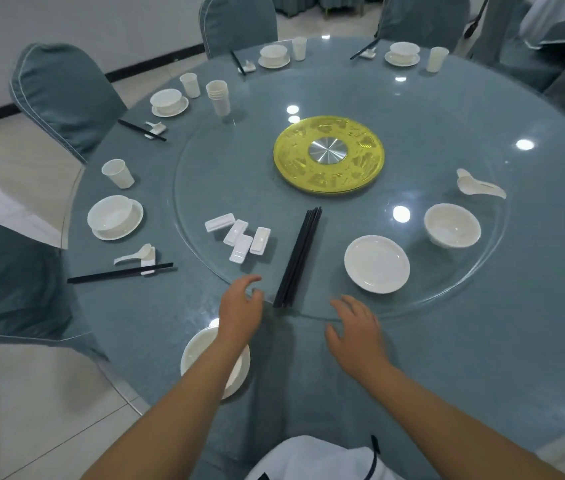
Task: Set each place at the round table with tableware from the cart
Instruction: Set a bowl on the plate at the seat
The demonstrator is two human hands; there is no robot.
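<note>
black chopsticks (297,258), white plate (377,264) (plain), gold disc (328,154)

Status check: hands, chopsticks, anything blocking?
Left hand and right hand open, holding nothing. Chopstick bundle lies untouched between them on the glass turntable. Nothing in the way.

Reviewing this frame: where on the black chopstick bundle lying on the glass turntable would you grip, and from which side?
Grip the chopstick bundle at its near end, where it overhangs the glass turntable edge between the left hand and right hand. Come from above, pinching across its narrow width; the sticks lie flat, pointing away.
</note>
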